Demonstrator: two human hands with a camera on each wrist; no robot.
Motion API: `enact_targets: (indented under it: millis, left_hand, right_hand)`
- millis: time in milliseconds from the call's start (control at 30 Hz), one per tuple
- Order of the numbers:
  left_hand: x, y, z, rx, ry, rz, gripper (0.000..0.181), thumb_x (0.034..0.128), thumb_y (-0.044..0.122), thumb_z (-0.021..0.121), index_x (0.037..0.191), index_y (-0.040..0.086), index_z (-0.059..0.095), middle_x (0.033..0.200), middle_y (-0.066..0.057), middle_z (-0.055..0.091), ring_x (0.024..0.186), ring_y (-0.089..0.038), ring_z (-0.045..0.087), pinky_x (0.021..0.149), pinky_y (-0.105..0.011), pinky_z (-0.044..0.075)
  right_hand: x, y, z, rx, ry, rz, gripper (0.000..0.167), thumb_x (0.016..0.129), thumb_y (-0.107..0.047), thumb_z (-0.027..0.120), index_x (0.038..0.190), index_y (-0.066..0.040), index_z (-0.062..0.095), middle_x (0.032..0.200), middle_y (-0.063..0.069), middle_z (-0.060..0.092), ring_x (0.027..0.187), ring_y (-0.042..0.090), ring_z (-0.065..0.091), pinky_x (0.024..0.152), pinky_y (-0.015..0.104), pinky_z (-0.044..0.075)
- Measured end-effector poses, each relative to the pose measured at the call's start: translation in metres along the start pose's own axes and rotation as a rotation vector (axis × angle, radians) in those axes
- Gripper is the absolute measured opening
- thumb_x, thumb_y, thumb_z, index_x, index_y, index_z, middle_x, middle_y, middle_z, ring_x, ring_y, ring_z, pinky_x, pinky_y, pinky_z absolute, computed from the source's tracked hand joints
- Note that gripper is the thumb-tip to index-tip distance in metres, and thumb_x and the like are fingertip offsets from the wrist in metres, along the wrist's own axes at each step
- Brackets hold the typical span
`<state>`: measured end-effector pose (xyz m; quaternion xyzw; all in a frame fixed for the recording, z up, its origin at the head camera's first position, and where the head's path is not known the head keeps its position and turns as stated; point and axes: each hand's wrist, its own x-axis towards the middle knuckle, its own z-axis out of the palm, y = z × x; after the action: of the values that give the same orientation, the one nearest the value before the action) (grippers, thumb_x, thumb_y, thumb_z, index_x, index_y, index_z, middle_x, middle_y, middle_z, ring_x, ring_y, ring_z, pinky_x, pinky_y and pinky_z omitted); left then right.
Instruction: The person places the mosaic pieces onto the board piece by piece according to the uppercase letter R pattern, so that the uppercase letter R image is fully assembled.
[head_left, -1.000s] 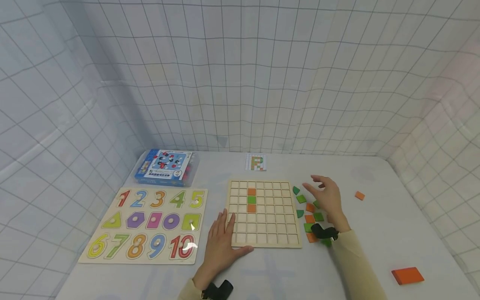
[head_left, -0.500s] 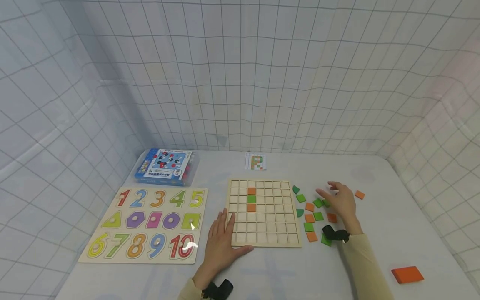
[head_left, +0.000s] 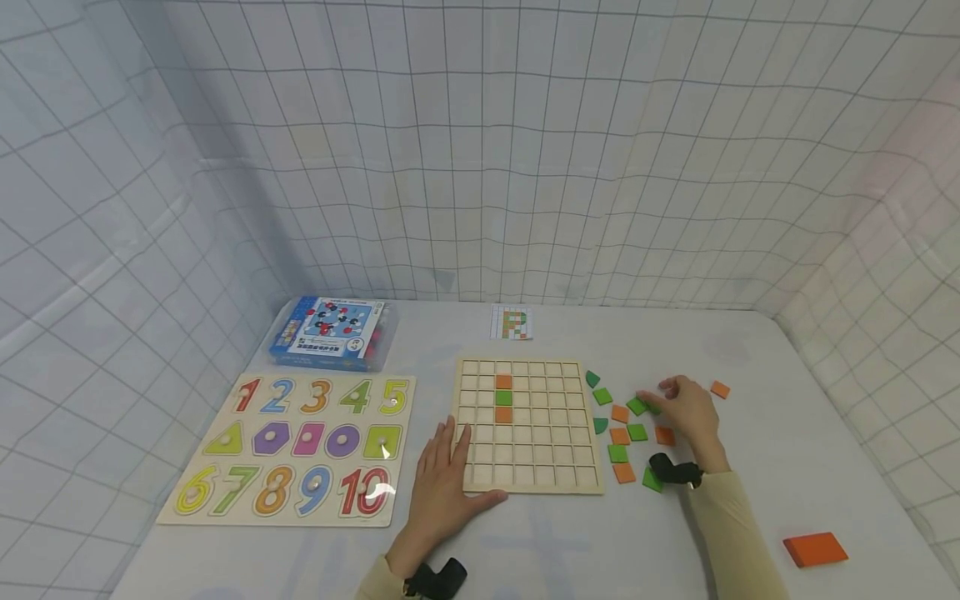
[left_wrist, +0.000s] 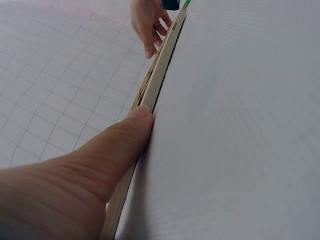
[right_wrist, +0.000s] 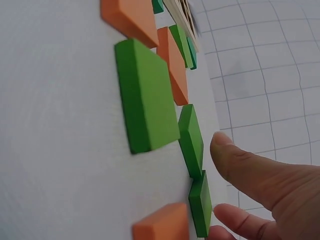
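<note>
My left hand (head_left: 441, 493) lies with straight fingers over the left edge of the wooden grid board (head_left: 588, 486), its thumb against the near edge; in the left wrist view the thumb (left_wrist: 117, 145) presses the board's side (left_wrist: 162, 65). Three squares fill one column of the grid: orange (head_left: 503, 382), green (head_left: 503, 398), orange (head_left: 503, 415). My right hand (head_left: 693, 417) is over loose tiles right of the board. The right wrist view shows its parted thumb and fingers (right_wrist: 242, 220) beside a green tile (right_wrist: 201, 205); whether they touch it I cannot tell.
Loose green (head_left: 637, 432) and orange (head_left: 623, 473) tiles lie right of the board, one orange tile (head_left: 720, 390) farther off. A pattern card (head_left: 512, 323) is behind it. Left stand a number puzzle (head_left: 285, 450) and a blue box (head_left: 330, 333); an orange block (head_left: 815, 550) is front right.
My right hand has moved right, away from the board, and then lowered toward the green tiles with thumb and fingers closer together. My left hand has stayed in place.
</note>
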<state>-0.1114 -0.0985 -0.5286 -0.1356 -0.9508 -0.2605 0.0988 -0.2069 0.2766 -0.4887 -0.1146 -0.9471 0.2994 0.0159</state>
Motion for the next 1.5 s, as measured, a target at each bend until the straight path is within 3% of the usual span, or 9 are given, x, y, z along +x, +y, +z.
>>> enact_targets:
  millis: [200, 367, 533, 800, 1167, 1333, 1500]
  left_hand:
    - [0.000, 0.000, 0.000, 0.000, -0.018, -0.017, 0.106, 0.0681, 0.065, 0.071, 0.145, 0.001, 0.035, 0.152, -0.022, 0.021, 0.139, -0.038, 0.016, 0.108, -0.053, 0.019]
    - [0.000, 0.000, 0.000, 0.002, 0.008, 0.000, 0.106, 0.0677, 0.064, 0.073, 0.144, 0.000, 0.037, 0.150, -0.024, 0.023, 0.138, -0.040, 0.019, 0.106, -0.055, 0.021]
    - [0.001, 0.001, -0.001, -0.008, -0.005, -0.009, 0.105, 0.0686, 0.063, 0.072, 0.144, 0.000, 0.036, 0.151, -0.024, 0.023, 0.138, -0.040, 0.018, 0.107, -0.055, 0.020]
    - [0.001, 0.002, -0.002, -0.010, -0.035, -0.031, 0.105, 0.0692, 0.063, 0.072, 0.145, 0.001, 0.035, 0.152, -0.022, 0.021, 0.140, -0.038, 0.015, 0.108, -0.053, 0.018]
    - [0.001, 0.003, -0.003, -0.011, -0.038, -0.032, 0.105, 0.0691, 0.063, 0.072, 0.146, 0.001, 0.035, 0.152, -0.022, 0.021, 0.140, -0.038, 0.015, 0.108, -0.054, 0.019]
    - [0.000, 0.003, -0.002, -0.019, -0.033, -0.032, 0.105, 0.0688, 0.063, 0.072, 0.145, 0.001, 0.035, 0.152, -0.023, 0.021, 0.139, -0.038, 0.015, 0.108, -0.054, 0.019]
    - [0.001, 0.002, -0.002, -0.012, -0.021, -0.024, 0.105, 0.0688, 0.064, 0.072, 0.145, 0.001, 0.035, 0.151, -0.023, 0.022, 0.139, -0.039, 0.017, 0.107, -0.054, 0.020]
  right_hand:
    - [-0.003, 0.001, -0.002, 0.016, -0.044, 0.028, 0.052, 0.082, -0.040, 0.072, 0.103, 0.005, 0.058, 0.093, 0.018, 0.057, 0.080, 0.030, 0.051, 0.059, 0.029, 0.037]
    - [-0.003, 0.003, -0.003, 0.043, -0.078, 0.069, 0.051, 0.083, -0.038, 0.072, 0.105, 0.005, 0.058, 0.093, 0.017, 0.056, 0.081, 0.029, 0.050, 0.062, 0.033, 0.038]
    - [-0.005, 0.004, -0.003, 0.069, -0.063, 0.072, 0.047, 0.083, -0.034, 0.072, 0.107, 0.004, 0.061, 0.099, 0.019, 0.059, 0.086, 0.031, 0.053, 0.063, 0.031, 0.038]
    - [-0.008, 0.007, -0.004, 0.107, -0.032, 0.047, 0.041, 0.085, -0.029, 0.072, 0.107, 0.005, 0.066, 0.097, 0.020, 0.064, 0.090, 0.035, 0.057, 0.072, 0.043, 0.043]
    - [-0.008, 0.008, -0.004, 0.133, -0.028, 0.022, 0.035, 0.085, -0.022, 0.071, 0.109, 0.001, 0.063, 0.104, 0.023, 0.061, 0.094, 0.038, 0.055, 0.072, 0.046, 0.042]
    - [-0.009, 0.007, -0.002, 0.133, 0.011, 0.008, 0.034, 0.085, -0.024, 0.071, 0.109, -0.001, 0.064, 0.100, 0.020, 0.063, 0.087, 0.033, 0.058, 0.064, 0.036, 0.042]
    - [-0.008, -0.006, 0.002, 0.124, 0.111, -0.005, 0.033, 0.084, -0.025, 0.072, 0.103, 0.001, 0.068, 0.088, 0.014, 0.066, 0.073, 0.025, 0.057, 0.055, 0.028, 0.038]
